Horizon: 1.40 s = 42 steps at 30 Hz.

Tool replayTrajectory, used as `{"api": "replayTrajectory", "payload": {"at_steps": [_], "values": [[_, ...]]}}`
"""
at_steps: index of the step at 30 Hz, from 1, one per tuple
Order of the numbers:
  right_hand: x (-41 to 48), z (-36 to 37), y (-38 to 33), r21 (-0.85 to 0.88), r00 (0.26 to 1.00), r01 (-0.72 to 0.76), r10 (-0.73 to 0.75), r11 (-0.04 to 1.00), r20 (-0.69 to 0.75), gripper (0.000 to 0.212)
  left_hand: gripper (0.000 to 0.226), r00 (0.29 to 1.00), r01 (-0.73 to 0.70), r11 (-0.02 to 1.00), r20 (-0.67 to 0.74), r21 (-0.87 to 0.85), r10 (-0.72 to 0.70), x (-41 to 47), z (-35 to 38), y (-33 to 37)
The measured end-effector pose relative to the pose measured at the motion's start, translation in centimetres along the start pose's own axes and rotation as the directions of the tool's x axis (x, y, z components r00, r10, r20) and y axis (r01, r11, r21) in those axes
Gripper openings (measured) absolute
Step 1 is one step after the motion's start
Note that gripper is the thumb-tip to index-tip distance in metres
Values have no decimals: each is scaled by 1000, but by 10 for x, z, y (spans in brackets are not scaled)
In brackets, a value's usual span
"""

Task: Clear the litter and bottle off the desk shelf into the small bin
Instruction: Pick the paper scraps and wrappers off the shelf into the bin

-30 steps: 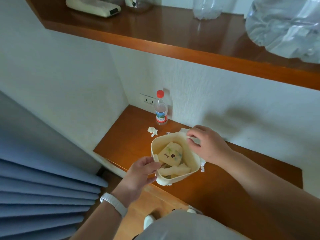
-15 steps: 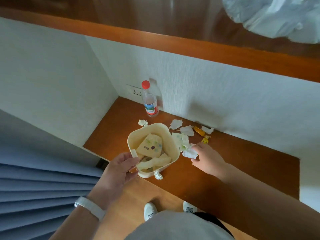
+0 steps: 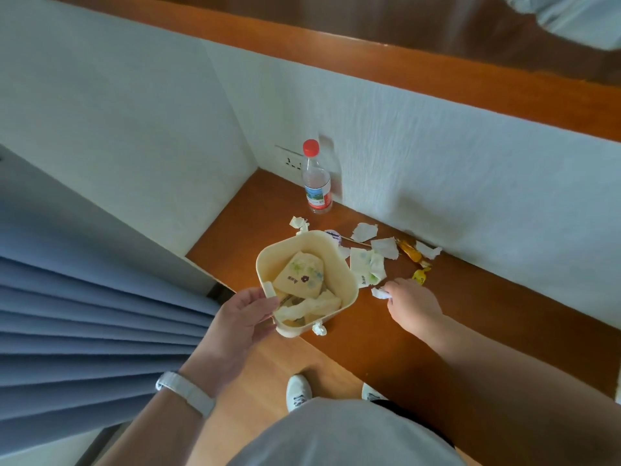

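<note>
Litter (image 3: pixel 369 267) lies scattered at centre frame on the shelf (image 3: pixel 403 338), just right of the bin (image 3: pixel 307 280) that my left hand (image 3: pixel 242 317) grips by its near rim, tissue packets already inside. My right hand (image 3: pixel 413 306) pinches a crumpled scrap (image 3: pixel 379 292) beside the bin, near a yellow wrapper (image 3: pixel 420 275) and an orange one (image 3: pixel 410 251) by the wall. Above them the bottle (image 3: pixel 316 181) stands upright in the corner, partly covering the socket (image 3: pixel 289 159), while the bin hides part of a round sticker (image 3: pixel 333 235) and one more scrap (image 3: pixel 319 329) peeks out under its near edge.
</note>
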State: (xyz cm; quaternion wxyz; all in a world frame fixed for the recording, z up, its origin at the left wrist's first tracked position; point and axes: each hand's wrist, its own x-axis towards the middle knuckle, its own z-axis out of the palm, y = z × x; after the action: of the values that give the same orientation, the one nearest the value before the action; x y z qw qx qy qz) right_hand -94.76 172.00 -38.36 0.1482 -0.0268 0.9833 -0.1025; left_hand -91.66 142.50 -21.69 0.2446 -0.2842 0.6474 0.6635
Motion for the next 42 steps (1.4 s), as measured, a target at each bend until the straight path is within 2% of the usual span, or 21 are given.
{"api": "replayTrajectory", "payload": {"at_steps": [4, 10, 15, 20, 28, 33, 38, 42], "values": [[-9, -11, -6, 36, 998, -7, 9, 999, -60, 24, 18, 1000, -8, 1000, -6, 25, 8, -5, -1, 1], [-22, -48, -19, 194, 976, 58, -15, 979, -218, 23, 15, 1000, -27, 999, 13, 40, 26, 1, 0, 2], [-32, -92, -38, 357, 911, 153, 9, 921, -413, 20, 17, 998, -9, 996, 68, 85, 3, 10, 12, 2], [-45, -126, -69, 347, 859, 286, -79, 893, -506, 11, 19, 990, -9, 992, 141, 123, -9, 11, 27, 5], [-39, -138, -83, 205, 908, 331, -252, 921, -336, 14, 18, 987, -7, 989, 158, 150, -17, 10, 31, 7], [-36, -138, -75, 205, 906, 350, -275, 914, -323, 27, 19, 991, -8, 993, 132, 117, -7, 16, 23, 11], [-30, -136, -60, 285, 922, 325, -235, 902, -308, 43, 19, 995, -16, 997, 96, 76, 9, 24, 16, 14], [-10, -113, -35, 346, 975, 145, -74, 927, -209, 39, 17, 998, -12, 999, 58, 40, 9, 29, 13, 15]]}}
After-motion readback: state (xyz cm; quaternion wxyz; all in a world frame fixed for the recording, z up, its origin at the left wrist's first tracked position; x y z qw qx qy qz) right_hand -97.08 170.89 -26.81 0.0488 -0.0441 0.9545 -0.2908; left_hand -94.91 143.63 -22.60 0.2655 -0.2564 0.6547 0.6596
